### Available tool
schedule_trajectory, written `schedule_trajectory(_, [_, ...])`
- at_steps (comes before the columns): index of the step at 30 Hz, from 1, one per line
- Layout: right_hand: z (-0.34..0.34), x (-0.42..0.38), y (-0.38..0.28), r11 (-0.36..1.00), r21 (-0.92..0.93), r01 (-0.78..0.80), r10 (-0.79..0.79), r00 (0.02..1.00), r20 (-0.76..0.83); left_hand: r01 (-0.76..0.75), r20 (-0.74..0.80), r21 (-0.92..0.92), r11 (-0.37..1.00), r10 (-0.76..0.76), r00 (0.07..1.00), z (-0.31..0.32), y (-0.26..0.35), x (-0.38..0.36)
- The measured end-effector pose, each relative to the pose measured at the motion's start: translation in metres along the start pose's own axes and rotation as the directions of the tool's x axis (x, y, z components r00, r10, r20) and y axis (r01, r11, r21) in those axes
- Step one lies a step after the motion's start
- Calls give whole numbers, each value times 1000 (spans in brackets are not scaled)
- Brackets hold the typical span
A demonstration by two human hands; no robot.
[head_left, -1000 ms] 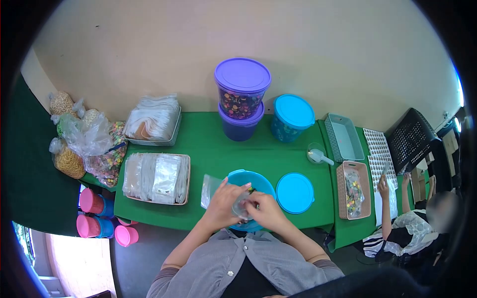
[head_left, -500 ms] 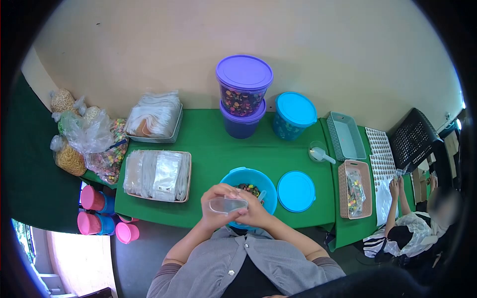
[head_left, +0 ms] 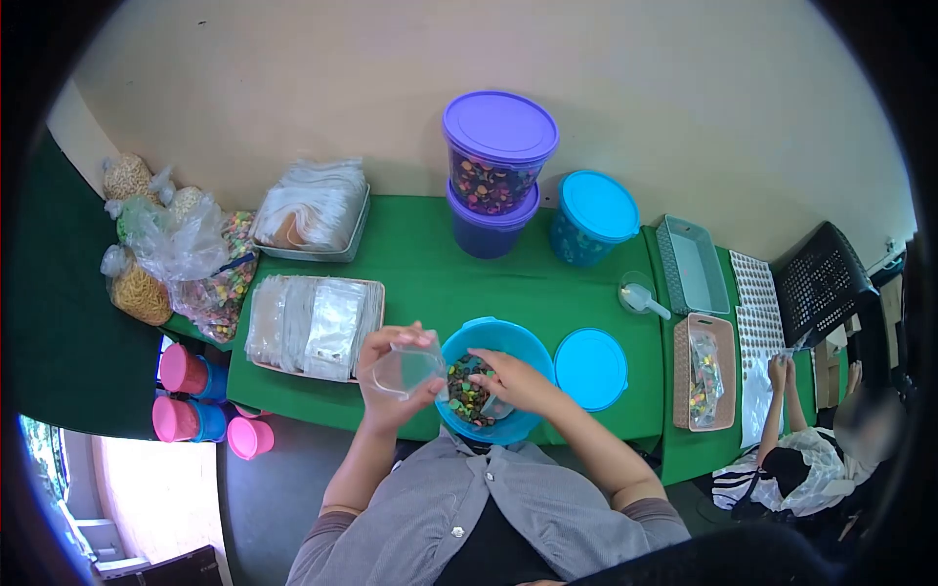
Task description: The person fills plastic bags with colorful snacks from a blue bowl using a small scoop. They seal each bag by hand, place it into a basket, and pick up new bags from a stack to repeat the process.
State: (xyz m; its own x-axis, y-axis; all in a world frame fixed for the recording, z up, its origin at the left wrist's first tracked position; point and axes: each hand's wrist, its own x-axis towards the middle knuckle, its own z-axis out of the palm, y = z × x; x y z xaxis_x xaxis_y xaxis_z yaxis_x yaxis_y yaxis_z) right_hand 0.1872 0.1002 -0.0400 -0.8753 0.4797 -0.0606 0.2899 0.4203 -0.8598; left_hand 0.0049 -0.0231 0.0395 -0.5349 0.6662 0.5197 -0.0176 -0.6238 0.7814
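My left hand (head_left: 393, 376) holds a clear plastic cup (head_left: 405, 369) tilted beside the left rim of a blue tub (head_left: 532, 347). Inside the tub lie small multicoloured pieces (head_left: 469, 400), green, yellow and dark brown. My right hand (head_left: 518, 381) reaches over the tub from the right, fingers pointing left and apart from the thumb, close above the pieces. A clear plastic scoop (head_left: 496, 406) sits in the tub just below this hand, partly covered by it. The fingertips' contact with the pieces is too small to make out.
A round blue lid (head_left: 590, 371) lies right of the tub. Trays of plastic bags (head_left: 332, 337) stand left. Stacked purple tubs (head_left: 498, 146) and a lidded blue tub (head_left: 594, 220) stand behind. A cup with a scoop (head_left: 640, 295) is near a beige basket (head_left: 705, 420). A co-worker's hands (head_left: 782, 371) are at right.
My hands, together around the clear cup before, have parted. The left carries the cup to the left; the right has gone down into the tub. The view has shifted slightly.
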Motion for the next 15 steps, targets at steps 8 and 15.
schedule_trajectory(8, [17,1,76,603,-788,125,392,814,428,2,13,428,904,-9,1000,-35,-23,-10])
schedule_trajectory(15, [13,33,60,328,-932,155,56,981,183,288,-219,559,778,-196,956,-18,-57,-27])
